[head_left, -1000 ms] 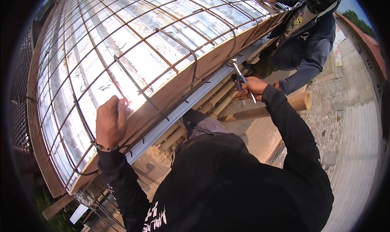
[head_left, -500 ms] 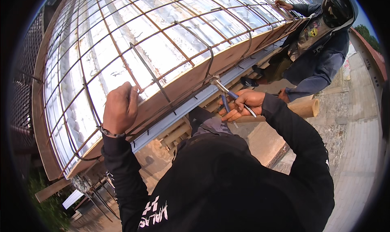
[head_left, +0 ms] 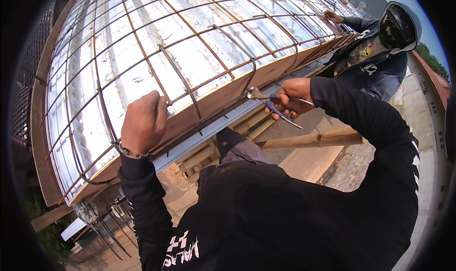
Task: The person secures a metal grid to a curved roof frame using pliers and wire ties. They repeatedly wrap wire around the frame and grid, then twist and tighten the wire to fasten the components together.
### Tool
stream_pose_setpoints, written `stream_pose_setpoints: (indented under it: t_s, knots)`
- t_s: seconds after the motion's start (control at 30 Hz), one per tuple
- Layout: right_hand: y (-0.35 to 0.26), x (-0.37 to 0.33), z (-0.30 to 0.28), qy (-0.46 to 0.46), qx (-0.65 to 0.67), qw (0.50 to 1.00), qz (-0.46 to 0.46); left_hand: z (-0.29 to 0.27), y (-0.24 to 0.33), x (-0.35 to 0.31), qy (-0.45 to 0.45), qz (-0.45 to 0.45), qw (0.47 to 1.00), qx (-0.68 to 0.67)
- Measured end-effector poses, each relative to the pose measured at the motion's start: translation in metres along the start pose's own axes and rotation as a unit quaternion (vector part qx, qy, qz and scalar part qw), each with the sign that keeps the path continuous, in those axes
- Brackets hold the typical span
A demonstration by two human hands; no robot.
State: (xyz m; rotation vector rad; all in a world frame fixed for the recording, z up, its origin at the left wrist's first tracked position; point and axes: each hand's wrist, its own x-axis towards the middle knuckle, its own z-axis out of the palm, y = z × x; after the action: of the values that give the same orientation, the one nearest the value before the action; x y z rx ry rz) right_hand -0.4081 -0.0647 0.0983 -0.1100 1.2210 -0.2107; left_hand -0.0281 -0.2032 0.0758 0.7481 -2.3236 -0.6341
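My right hand (head_left: 295, 96) grips a pair of pincers (head_left: 255, 93) by the blue handles, their metal head pointing left toward the board along the deck's edge. The handles are spread somewhat. At the left, my closed left hand (head_left: 144, 123) is held over the deck edge, beside the steel reinforcing bars (head_left: 154, 76); its fingers are curled in and hide whatever may be between them. A bent bar end (head_left: 183, 78) hooks over the edge between my hands. The bars form a grid above shiny corrugated metal sheeting (head_left: 114, 74).
A wooden edge board (head_left: 213, 101) runs along the deck, with a pale metal strip (head_left: 190, 134) below. Bamboo poles (head_left: 308, 140) lie lower down. At the upper right a helmeted person (head_left: 375, 47) reaches a hand (head_left: 333, 17) to the grid. Bar ends stick out along the edge.
My right hand has risen with the pincers, and their handles have swung to a flatter angle. The left hand stays at the deck edge. The view has shifted slightly.
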Motion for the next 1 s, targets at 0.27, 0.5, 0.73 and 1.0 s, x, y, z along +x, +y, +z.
stream_pose_setpoints:
  t_s: [0.27,0.5,0.73,1.0]
  knots:
    - [0.029,0.039,0.045,0.133,0.059,0.989,-0.008,-0.002,-0.002,-0.003,0.043,0.056,0.995,0.075]
    - [0.18,0.189,0.024,0.401,0.078,0.871,-0.274,0.001,-0.006,-0.007,0.044,0.03,0.996,0.071]
    - [0.158,0.121,-0.014,0.184,0.1,0.879,-0.428,0.001,0.001,-0.002,-0.005,-0.02,0.999,0.05]
    - [0.132,0.098,0.06,0.03,0.165,0.938,-0.302,-0.004,0.004,0.004,-0.035,-0.038,0.998,0.021]
